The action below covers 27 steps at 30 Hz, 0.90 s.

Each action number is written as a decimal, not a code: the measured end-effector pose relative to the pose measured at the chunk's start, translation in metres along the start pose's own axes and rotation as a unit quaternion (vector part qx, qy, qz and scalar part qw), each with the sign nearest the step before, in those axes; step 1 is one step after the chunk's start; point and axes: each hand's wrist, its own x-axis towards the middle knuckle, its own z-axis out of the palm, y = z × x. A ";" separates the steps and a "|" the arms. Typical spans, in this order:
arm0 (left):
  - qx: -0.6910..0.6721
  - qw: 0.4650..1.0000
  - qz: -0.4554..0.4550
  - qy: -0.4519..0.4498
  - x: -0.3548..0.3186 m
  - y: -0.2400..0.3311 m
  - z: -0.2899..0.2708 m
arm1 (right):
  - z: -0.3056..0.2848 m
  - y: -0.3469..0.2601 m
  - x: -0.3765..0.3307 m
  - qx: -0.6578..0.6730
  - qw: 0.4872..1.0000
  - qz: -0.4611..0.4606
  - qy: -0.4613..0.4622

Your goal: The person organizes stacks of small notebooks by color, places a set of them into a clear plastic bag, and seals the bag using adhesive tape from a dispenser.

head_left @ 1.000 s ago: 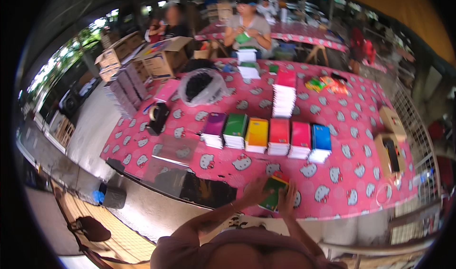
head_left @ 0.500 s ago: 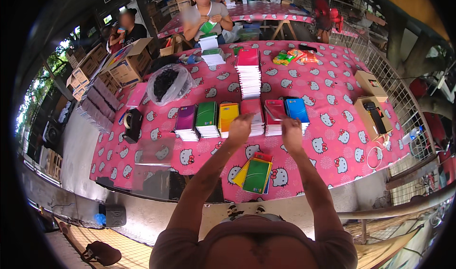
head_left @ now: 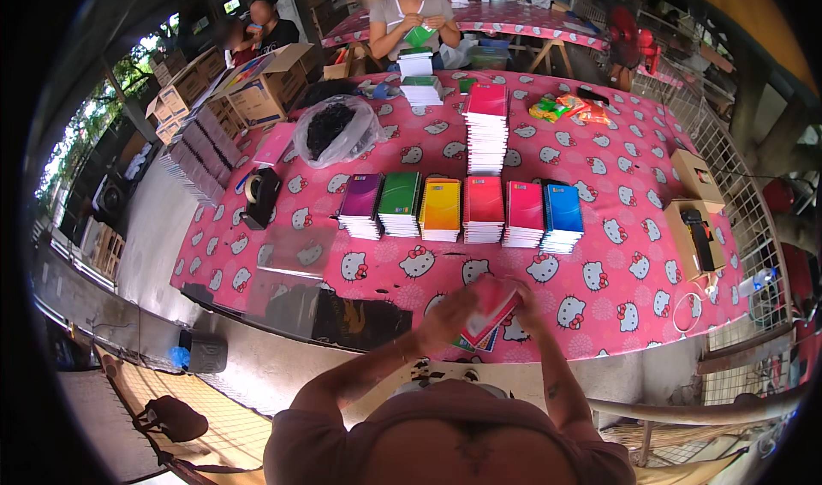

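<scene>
My right hand (head_left: 529,307) is closed on the right edge of a pink-red spiral notebook (head_left: 497,301), held tilted over a small pile at the table's near edge. Against the notebook's left side is my left hand (head_left: 449,321), its fingers smeared by motion. Of the pile, a green and a blue edge (head_left: 486,341) show underneath; my hands and the notebook hide the rest. Beyond stands a row of notebook stacks: purple (head_left: 361,196), green (head_left: 400,196), yellow (head_left: 441,201), red (head_left: 484,199), pink (head_left: 525,202) and blue (head_left: 563,208).
A tall pink notebook stack (head_left: 487,101) rises behind the row. To the left are a tape dispenser (head_left: 260,198), a plastic bag with black contents (head_left: 338,132) and cardboard boxes (head_left: 278,87). Small open boxes (head_left: 692,237) sit at right. Across the table, a person (head_left: 415,18) handles a green notebook.
Both hands have come back from the red and pink stacks to the near pile, bringing the pink-red notebook. The view has shifted, so the table appears farther right.
</scene>
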 end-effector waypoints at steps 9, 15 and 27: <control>0.262 0.963 -0.019 -0.063 0.030 -0.058 -0.074 | 0.014 -0.014 -0.018 -0.190 0.957 0.016 0.219; 0.521 0.845 -0.116 -0.002 0.021 -0.165 -0.194 | 0.101 -0.090 0.033 -0.277 0.943 -0.144 0.120; 0.071 0.958 -0.270 0.069 0.021 -0.066 -0.310 | 0.236 -0.068 0.206 -0.514 0.811 -0.275 0.046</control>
